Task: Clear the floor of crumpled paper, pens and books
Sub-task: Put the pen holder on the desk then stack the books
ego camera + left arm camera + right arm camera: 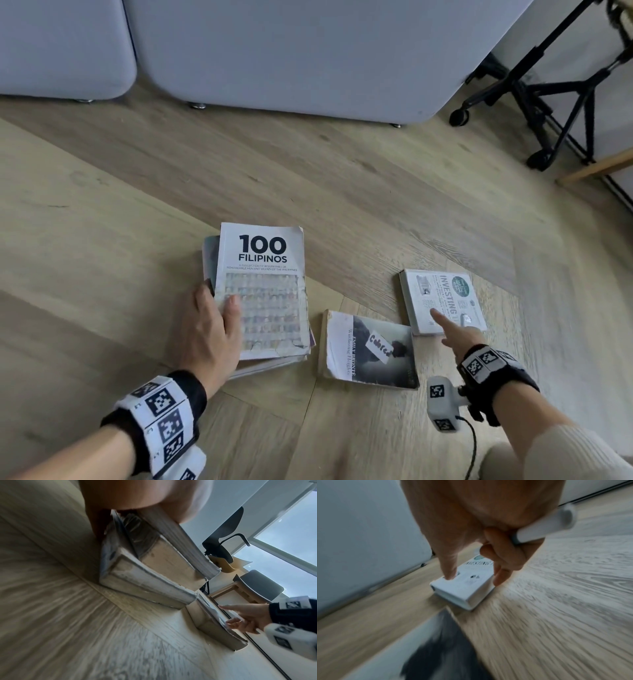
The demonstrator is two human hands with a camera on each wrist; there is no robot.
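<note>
right wrist view only: pen point(544, 524) held, blurred

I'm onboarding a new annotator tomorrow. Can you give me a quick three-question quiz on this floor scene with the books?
1. True or false: the left hand grips a stack topped by the 100 Filipinos book.
2. Which book does the right hand's index finger reach onto? A) Wuthering Heights book B) Investing book
3. Fill in: curled fingers of the right hand also hold a white ____.

Key: 1 true; 2 B; 3 pen (probably; it is blurred).
</note>
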